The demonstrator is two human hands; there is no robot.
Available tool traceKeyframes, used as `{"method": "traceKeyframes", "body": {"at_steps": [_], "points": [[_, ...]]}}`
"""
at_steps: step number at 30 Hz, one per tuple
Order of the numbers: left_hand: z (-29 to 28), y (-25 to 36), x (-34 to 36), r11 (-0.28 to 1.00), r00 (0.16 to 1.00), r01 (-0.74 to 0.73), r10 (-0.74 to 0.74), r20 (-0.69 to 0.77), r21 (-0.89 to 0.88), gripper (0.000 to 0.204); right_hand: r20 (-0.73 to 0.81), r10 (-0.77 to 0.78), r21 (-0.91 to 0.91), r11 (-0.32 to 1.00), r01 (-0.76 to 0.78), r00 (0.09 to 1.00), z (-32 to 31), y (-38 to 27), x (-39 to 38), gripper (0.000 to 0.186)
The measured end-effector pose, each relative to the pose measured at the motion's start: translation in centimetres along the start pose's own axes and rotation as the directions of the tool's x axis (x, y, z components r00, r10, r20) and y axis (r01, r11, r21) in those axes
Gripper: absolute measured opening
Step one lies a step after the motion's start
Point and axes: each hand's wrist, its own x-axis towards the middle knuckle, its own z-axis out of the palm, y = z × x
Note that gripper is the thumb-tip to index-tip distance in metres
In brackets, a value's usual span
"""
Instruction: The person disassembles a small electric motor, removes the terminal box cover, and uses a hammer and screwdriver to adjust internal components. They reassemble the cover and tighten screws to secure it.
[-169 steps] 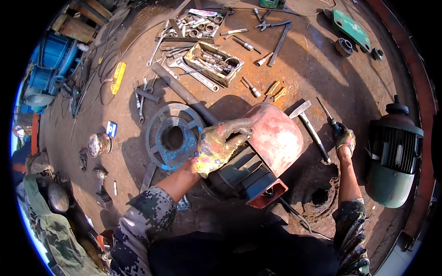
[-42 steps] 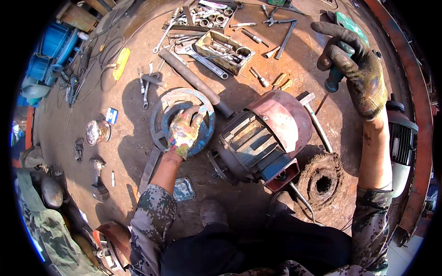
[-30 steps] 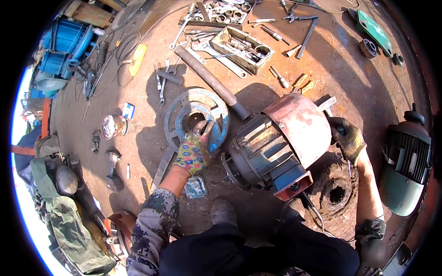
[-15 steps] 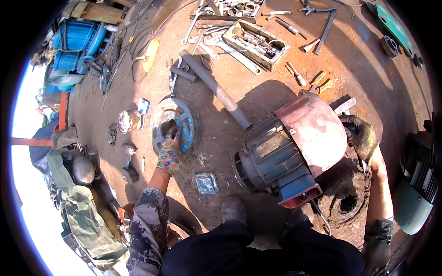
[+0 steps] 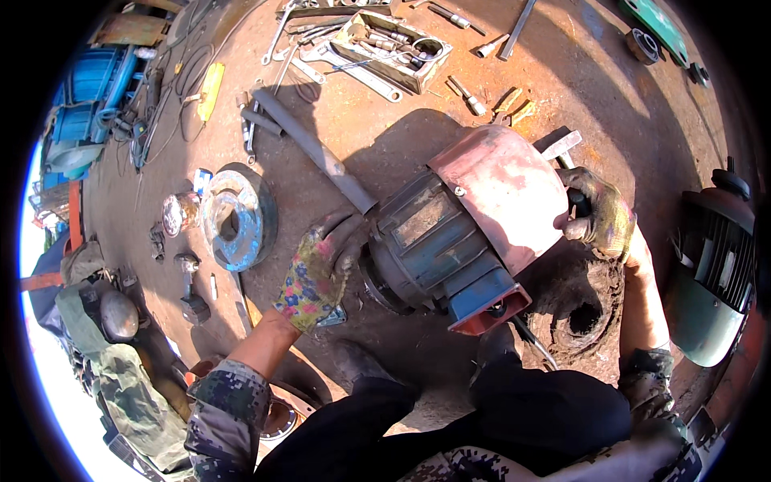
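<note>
An electric motor (image 5: 426,233) with a faded red end cover (image 5: 504,197) and a blue terminal box (image 5: 486,301) lies tilted in front of me. My left hand (image 5: 321,269), in a flowered glove, is at its shaft end, fingers stretched and apart; whether they touch the motor I cannot tell. Against the cover's far right end, my gloved right hand (image 5: 601,213) is curled, partly around something dark that I cannot make out. A metal block like a hammer head (image 5: 560,145) shows just beyond that hand. To the left lies a blue-marked round wheel (image 5: 233,217) with a central hole.
A long pipe (image 5: 313,149) points toward the motor. Beyond it are wrenches (image 5: 357,72), a socket box (image 5: 393,52) and yellow-handled pliers (image 5: 514,104). A tin (image 5: 178,215) stands by the wheel. Another motor (image 5: 715,265) lies at right, near a dirt-caked round part (image 5: 578,309).
My left hand has left the blue-marked wheel and moved right to the motor's shaft end. The right hand stays by the cover. The whole view has shifted, so things appear further left.
</note>
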Motion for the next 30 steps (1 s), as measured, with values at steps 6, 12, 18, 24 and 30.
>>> {"method": "traceKeyframes", "body": {"at_steps": [6, 12, 18, 24, 30], "points": [[6.0, 3.7, -2.5, 0.945, 0.971, -0.084, 0.006, -0.241, -0.315, 0.069, -0.118, -0.002, -0.101, 0.995, -0.010, 0.993, 1.7, 2.5, -2.9, 0.082], [6.6, 4.6, 0.1, 0.971, 0.958, -0.052, -0.018, -0.285, -0.235, 0.068, -0.156, -0.033, 0.079, 0.996, 0.046, 0.987, 3.7, 2.9, -0.9, 0.078], [4.3, 2.3, 1.1, 0.987, 0.956, 0.070, -0.108, -0.271, -0.146, 0.063, -0.132, -0.058, 0.005, 0.998, 0.059, 0.990, 3.2, 0.0, 2.1, 0.072], [3.8, -7.9, 4.0, 0.968, 0.957, 0.174, -0.210, -0.198, -0.182, 0.048, -0.251, -0.084, -0.123, 0.991, 0.054, 0.964, 0.9, -5.3, 7.6, 0.060], [6.3, -11.4, 2.1, 0.958, 0.950, 0.282, -0.272, -0.151, 0.047, 0.047, -0.169, -0.165, -0.356, 0.930, 0.096, 0.972, 0.6, -8.1, 11.4, 0.054]]}}
